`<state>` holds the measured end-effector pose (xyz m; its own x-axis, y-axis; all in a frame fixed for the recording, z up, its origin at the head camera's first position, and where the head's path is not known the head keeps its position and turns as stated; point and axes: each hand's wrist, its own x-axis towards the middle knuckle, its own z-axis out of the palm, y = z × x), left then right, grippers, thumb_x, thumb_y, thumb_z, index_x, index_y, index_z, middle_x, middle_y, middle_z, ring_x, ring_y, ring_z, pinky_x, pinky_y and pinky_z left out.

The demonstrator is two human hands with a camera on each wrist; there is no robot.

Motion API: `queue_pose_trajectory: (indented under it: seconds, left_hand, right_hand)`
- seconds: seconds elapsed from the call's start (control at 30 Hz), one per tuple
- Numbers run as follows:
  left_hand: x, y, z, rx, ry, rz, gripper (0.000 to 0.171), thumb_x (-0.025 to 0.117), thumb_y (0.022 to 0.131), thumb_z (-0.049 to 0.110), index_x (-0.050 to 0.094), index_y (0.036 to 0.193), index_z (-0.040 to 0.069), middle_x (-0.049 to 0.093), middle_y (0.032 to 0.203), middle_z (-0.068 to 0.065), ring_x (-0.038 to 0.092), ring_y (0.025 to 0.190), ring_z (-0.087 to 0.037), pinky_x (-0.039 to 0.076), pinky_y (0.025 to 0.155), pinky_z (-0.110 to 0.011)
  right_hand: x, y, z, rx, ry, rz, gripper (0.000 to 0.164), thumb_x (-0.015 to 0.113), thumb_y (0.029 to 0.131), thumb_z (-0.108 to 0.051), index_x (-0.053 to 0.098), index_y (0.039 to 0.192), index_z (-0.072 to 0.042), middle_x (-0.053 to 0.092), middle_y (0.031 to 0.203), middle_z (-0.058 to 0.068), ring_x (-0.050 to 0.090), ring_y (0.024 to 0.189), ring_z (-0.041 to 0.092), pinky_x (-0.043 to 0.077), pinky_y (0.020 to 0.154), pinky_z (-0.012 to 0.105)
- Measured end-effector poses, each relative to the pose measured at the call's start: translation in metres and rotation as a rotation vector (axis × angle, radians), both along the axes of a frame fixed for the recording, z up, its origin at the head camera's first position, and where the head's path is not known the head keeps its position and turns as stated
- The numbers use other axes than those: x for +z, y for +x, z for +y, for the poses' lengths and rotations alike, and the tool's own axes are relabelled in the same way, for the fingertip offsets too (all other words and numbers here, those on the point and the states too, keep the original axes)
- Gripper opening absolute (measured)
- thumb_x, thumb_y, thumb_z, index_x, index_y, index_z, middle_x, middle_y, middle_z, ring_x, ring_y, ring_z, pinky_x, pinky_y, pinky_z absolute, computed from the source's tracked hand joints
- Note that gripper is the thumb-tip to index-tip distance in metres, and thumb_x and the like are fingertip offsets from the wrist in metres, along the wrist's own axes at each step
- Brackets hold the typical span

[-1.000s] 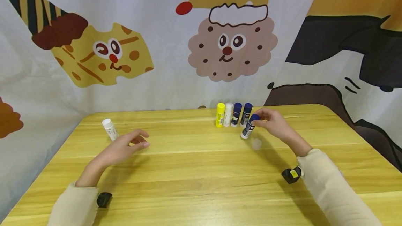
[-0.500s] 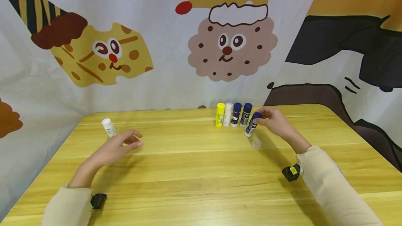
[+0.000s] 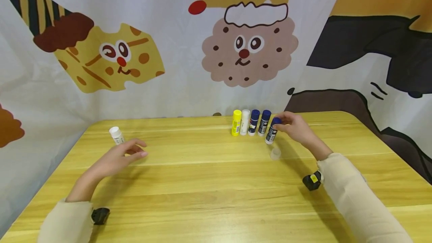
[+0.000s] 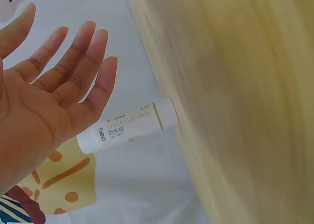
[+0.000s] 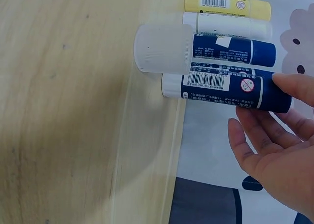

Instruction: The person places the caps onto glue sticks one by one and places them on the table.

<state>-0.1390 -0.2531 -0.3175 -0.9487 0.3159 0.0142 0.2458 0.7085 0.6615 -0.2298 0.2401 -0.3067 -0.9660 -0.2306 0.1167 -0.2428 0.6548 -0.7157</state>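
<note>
My right hand (image 3: 296, 128) pinches a navy-capped glue stick (image 3: 272, 132) by its cap, at the right end of a row. In the right wrist view, thumb and fingers hold this blue glue stick (image 5: 228, 89) at its cap end. Left of it stand a yellow glue stick (image 3: 236, 123), a white glue stick (image 3: 245, 123) and two navy glue sticks (image 3: 254, 123). My left hand (image 3: 113, 160) hovers with relaxed fingers over the table's left side, holding nothing. Behind it a white glue stick (image 4: 130, 126) stands upright, its lower part hidden by the hand in the head view.
A small translucent cap-like piece (image 3: 275, 153) sits on the wooden table (image 3: 202, 183), just in front of the held glue stick. A cartoon-printed curtain (image 3: 182, 96) hangs directly behind the table's back edge.
My right hand has moved the held glue stick back and right, bringing it more upright beside the row. My left hand has drifted left, nearer the white glue stick.
</note>
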Motion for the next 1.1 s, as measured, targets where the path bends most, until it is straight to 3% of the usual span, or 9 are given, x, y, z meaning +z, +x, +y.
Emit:
queue_pose_trajectory:
  seconds: [0.47,1.1]
  left_hand:
    - [0.005,0.003,-0.013,0.030,-0.040,0.001,0.040,0.053,0.093,0.031,0.050,0.118,0.000,0.059,0.105,-0.013,0.054,0.100,-0.036,0.045,0.076,-0.047]
    - [0.000,0.001,-0.033,0.050,-0.036,-0.004,0.037,0.052,0.094,0.026,0.050,0.116,-0.002,0.059,0.105,-0.016,0.054,0.100,-0.036,0.045,0.076,-0.046]
  right_hand:
    - [-0.001,-0.008,0.003,-0.017,0.005,0.020,0.032,0.059,0.089,-0.010,0.053,0.116,0.007,0.057,0.103,0.020,0.054,0.094,0.031,0.045,0.075,0.037]
    - [0.002,-0.017,0.003,-0.046,0.009,-0.032,0.032,0.059,0.090,-0.014,0.053,0.116,0.005,0.055,0.105,0.020,0.053,0.093,0.029,0.045,0.079,0.044]
